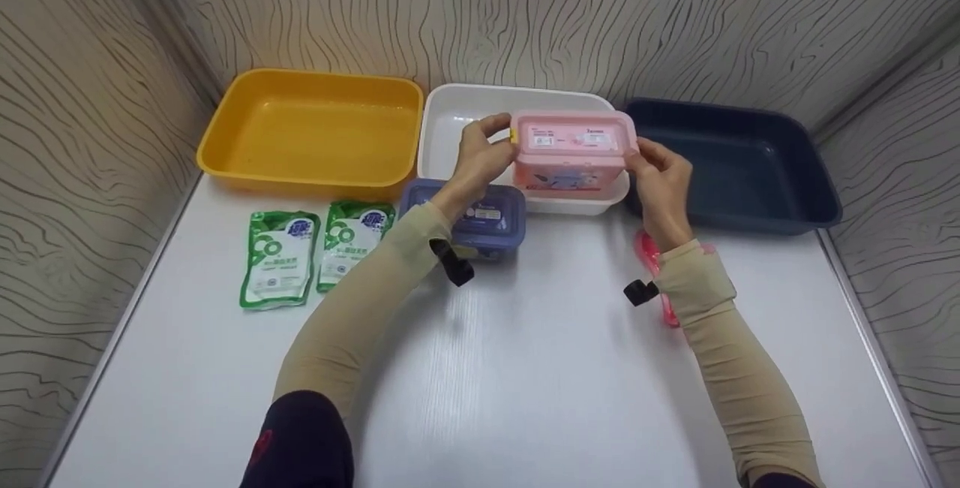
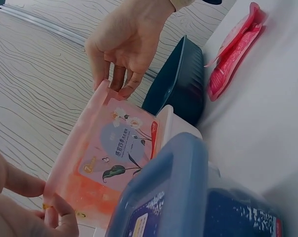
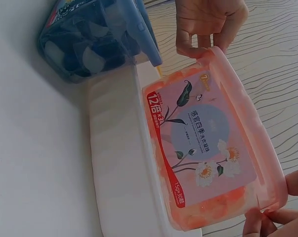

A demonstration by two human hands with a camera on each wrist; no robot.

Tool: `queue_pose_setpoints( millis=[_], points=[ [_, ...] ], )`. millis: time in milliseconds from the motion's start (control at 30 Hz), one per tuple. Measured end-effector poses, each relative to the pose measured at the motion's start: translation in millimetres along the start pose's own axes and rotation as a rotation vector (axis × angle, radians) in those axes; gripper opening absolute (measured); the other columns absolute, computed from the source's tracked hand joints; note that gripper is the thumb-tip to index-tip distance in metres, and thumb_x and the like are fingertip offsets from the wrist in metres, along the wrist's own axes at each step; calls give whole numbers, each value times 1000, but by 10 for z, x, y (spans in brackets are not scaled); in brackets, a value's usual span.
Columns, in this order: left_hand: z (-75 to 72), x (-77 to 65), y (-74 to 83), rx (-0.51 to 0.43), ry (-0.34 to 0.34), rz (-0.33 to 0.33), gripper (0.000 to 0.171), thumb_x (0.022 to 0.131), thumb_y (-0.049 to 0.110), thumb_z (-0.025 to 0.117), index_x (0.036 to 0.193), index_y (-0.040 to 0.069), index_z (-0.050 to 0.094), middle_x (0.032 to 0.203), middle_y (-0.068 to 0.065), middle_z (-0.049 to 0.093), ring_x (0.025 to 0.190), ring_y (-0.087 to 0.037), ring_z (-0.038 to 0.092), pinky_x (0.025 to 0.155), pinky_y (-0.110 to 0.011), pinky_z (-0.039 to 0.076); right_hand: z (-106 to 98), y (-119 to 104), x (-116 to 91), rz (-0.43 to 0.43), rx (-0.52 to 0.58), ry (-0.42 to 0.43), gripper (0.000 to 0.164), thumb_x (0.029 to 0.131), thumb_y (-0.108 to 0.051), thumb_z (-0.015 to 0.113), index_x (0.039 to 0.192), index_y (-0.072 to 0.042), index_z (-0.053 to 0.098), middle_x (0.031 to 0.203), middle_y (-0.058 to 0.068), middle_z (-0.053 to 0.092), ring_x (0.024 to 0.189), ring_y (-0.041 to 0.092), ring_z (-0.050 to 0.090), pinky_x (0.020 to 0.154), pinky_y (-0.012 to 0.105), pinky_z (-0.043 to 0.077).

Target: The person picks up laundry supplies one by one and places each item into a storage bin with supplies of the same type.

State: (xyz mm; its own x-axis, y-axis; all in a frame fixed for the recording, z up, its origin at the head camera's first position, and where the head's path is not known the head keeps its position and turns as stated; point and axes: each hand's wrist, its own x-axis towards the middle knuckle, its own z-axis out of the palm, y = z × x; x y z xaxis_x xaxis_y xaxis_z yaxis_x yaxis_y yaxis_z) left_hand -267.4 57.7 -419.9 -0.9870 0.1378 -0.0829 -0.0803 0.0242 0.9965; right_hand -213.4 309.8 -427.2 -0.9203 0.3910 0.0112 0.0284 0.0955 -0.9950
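So the thing being held is a pink rectangular lidded plastic box (image 1: 573, 152), and it's kinda pretty: opaque matte lid, see-through walls with lumpy coral-orange stuff showing, plus a pink label with white flowers, green leaves, a greyish-blue circle and a red strip. The left hand (image 1: 480, 161) pinches one short end by the lid rim, the right hand (image 1: 664, 180) pinches the other. It's held over a glossy white rounded-corner tray (image 1: 461, 116); can't tell if its base touches.

Just nearer than the left hand, partly under that wrist, there's a blue lidded plastic tub (image 1: 504, 219). Off to that hand's left: a smooth yellow-orange rectangular tray (image 1: 307, 131) and two crinkly green-and-white pouches (image 1: 279, 259). Right of the right hand is a dark navy rectangular tray (image 1: 750, 165), and below its wrist a shiny pinkish-red packet (image 2: 235, 57) lies on the white tabletop (image 1: 540, 368).
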Motion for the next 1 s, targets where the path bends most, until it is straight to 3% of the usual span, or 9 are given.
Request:
queue_pose_setpoints(
  millis=[167, 400, 700, 1000],
  points=[
    [19, 28, -50, 9, 6, -12, 68, 88, -11, 59, 155, -5, 48, 158, -20, 53, 140, -37, 60, 111, -33, 55, -10, 40, 40, 12, -57, -17, 41, 106, -9, 62, 146, 2, 63, 133, 14, 67, 107, 13, 66, 102, 24, 55],
    [55, 48, -126, -8, -4, 3, 71, 84, -16, 55, 154, -10, 46, 157, -24, 53, 137, -39, 62, 105, -32, 59, -11, 94, 104, 53, -118, -45, 47, 106, -9, 57, 152, 2, 56, 148, 20, 61, 119, 15, 62, 105, 25, 54],
    [29, 77, -181, 112, -26, -44, 70, 89, -11, 61, 157, -8, 44, 158, -23, 52, 135, -34, 64, 107, -31, 58, 33, 153, 176, 76, -195, -97, 50, 107, -5, 52, 156, 4, 49, 155, 21, 57, 135, 25, 58, 119, 35, 49],
    [11, 66, -198, 231, -86, -71, 72, 91, -9, 60, 160, -6, 40, 161, -24, 49, 138, -34, 62, 109, -33, 56, 75, 222, 241, 77, -262, -116, 52, 108, -6, 50, 159, 3, 45, 157, 22, 54, 140, 28, 56, 121, 38, 48]
  ],
)
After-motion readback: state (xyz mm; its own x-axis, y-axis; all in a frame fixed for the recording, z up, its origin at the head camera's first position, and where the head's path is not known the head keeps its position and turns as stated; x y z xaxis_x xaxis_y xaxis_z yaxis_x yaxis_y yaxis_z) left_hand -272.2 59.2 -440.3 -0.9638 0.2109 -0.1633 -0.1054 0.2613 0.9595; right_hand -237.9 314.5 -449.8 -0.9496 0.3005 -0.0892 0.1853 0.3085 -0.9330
